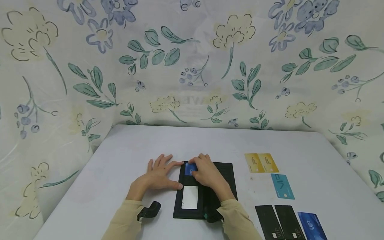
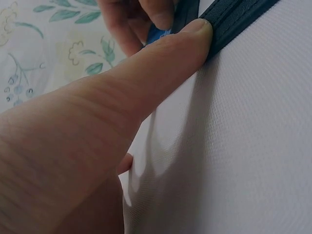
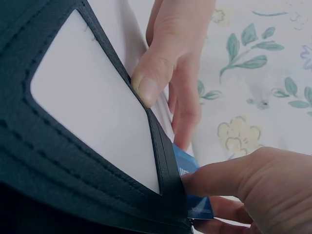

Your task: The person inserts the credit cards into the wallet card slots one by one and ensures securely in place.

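Note:
A black bifold wallet (image 1: 188,181) lies unfolded on the white table, a white window (image 1: 190,197) in its left half. At the top of that half is a blue card (image 1: 189,170), partly in a slot. My right hand (image 1: 207,172) pinches this blue card (image 3: 201,208) between thumb and fingers, as the right wrist view shows close up. On the wallet's left edge rests the thumb of my left hand (image 1: 157,177), its other fingers spread, with the index fingertip near the top corner. The right hand and forearm cover part of the wallet's middle.
To the right lie two gold cards (image 1: 261,163), a teal card (image 1: 282,186), two black cards (image 1: 279,221) and a blue VIP card (image 1: 312,226). A black wrist mount (image 1: 150,210) sits by the left sleeve. Flower-patterned sheeting (image 1: 192,83) stands behind the table (image 1: 144,140).

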Motion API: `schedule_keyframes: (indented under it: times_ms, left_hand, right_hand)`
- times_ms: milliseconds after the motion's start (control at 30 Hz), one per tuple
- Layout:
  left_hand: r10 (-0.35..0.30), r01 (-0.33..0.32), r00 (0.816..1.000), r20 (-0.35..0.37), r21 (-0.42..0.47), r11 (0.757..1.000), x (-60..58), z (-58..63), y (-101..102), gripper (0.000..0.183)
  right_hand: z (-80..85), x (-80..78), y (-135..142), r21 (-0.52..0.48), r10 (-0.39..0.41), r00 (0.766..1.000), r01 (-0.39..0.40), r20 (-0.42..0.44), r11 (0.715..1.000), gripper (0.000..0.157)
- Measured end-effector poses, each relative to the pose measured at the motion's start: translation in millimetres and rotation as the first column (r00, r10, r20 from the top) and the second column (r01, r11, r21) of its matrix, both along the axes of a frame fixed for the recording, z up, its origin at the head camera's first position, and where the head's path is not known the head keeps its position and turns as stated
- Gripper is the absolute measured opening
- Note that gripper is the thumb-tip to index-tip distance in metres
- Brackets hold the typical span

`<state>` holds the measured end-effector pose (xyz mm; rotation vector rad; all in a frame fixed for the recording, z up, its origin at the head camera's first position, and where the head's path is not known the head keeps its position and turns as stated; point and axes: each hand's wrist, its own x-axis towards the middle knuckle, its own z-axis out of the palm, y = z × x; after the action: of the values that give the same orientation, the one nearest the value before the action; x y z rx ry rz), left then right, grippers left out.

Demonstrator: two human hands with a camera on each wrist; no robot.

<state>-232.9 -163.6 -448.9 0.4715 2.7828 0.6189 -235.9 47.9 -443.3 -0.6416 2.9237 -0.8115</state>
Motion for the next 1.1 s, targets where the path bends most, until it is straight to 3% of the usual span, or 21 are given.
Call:
schedule_keyframes:
  times_ms: [1100]
  left_hand:
    - [-0.012, 0.012, 1.000, -0.003, 0.012, 1.000, -0.2, -1.2, -0.6, 0.082]
  right_hand:
    - [0.6, 6.3, -6.6, 0.072, -0.002, 0.997, 0.008, -0.080, 0.997, 0.020]
